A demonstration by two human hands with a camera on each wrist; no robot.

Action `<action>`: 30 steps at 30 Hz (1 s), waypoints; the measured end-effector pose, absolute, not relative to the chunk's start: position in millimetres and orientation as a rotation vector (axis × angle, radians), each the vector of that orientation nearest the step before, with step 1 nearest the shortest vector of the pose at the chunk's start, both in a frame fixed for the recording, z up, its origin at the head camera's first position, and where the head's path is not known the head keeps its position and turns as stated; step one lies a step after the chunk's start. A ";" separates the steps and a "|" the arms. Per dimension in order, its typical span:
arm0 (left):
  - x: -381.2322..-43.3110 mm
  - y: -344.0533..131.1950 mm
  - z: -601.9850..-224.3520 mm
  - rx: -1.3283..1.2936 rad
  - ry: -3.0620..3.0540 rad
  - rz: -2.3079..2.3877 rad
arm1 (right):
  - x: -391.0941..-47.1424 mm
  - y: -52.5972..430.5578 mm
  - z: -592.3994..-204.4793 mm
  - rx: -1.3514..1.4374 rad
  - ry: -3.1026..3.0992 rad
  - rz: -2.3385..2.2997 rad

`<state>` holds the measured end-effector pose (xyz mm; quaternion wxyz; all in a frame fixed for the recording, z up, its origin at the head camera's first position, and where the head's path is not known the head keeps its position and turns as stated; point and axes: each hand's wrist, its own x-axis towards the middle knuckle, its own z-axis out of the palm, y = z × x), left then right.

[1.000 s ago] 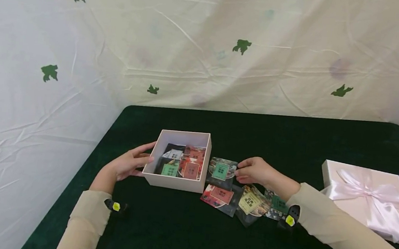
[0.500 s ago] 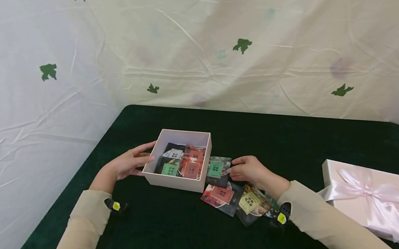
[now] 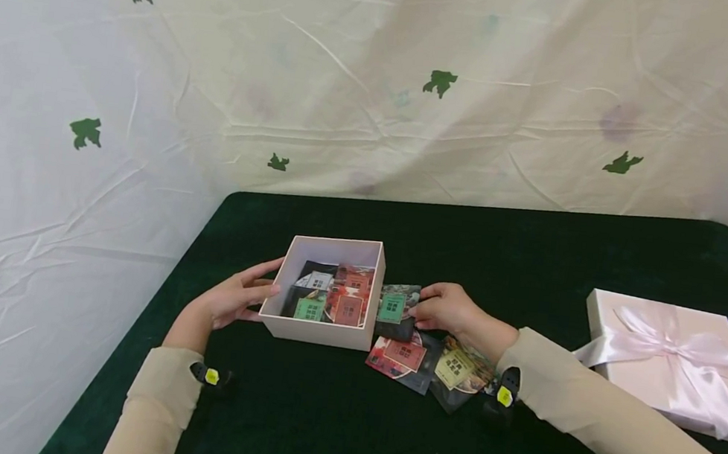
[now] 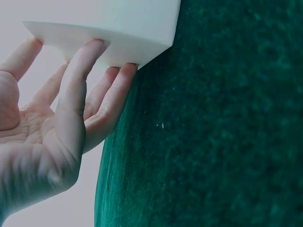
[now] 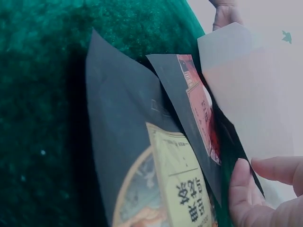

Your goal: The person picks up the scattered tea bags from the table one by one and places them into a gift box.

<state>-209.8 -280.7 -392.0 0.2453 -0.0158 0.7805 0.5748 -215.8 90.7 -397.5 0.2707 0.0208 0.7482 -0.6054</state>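
An open pale pink box (image 3: 318, 333) stands on the table, with several printed sachets (image 3: 349, 308) inside. My left hand (image 3: 230, 300) lies along the box's left wall; the left wrist view shows its fingers (image 4: 80, 66) extended, their tips against the box. My right hand (image 3: 452, 310) pinches the right edge of a black sachet with a green label (image 3: 392, 309), close beside the box's right wall. Mostly hidden in the right wrist view, only this sachet's dark edge shows by the thumb and finger. A red-labelled sachet (image 3: 403, 359) and a yellow-labelled sachet (image 3: 455, 372) lie just below.
To the right lies a pale pink lid (image 3: 666, 359) with a satin ribbon bow. The table has a dark green cloth (image 3: 342, 419). Behind it hangs a white curtain (image 3: 352, 91) with green leaf shapes.
The right hand has moved left with the green-labelled sachet, bringing it up to the box. Another green sachet at the right is now covered by the forearm. The left hand stays put.
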 end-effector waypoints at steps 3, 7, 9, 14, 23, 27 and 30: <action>-210.2 -280.2 -392.5 -0.041 2.122 1.573 | -216.0 91.8 -396.0 0.050 2.047 -1.620; -210.7 -279.3 -391.7 -0.040 2.119 1.568 | -216.6 95.3 -392.3 0.035 2.086 -1.618; -210.8 -278.9 -390.6 -0.044 2.123 1.560 | -216.8 98.3 -389.7 0.013 2.103 -1.618; -211.3 -279.2 -387.1 -0.041 2.126 1.546 | -217.6 106.8 -381.7 -0.042 2.159 -1.607; -212.2 -280.5 -385.9 -0.011 2.145 1.528 | -216.4 116.7 -367.3 -0.048 2.299 -1.568; -213.1 -281.0 -387.2 -0.008 2.145 1.524 | -216.2 116.9 -360.7 -0.075 2.333 -1.574; -214.0 -280.8 -387.5 -0.004 2.137 1.531 | -216.6 116.8 -354.2 -0.092 2.338 -1.585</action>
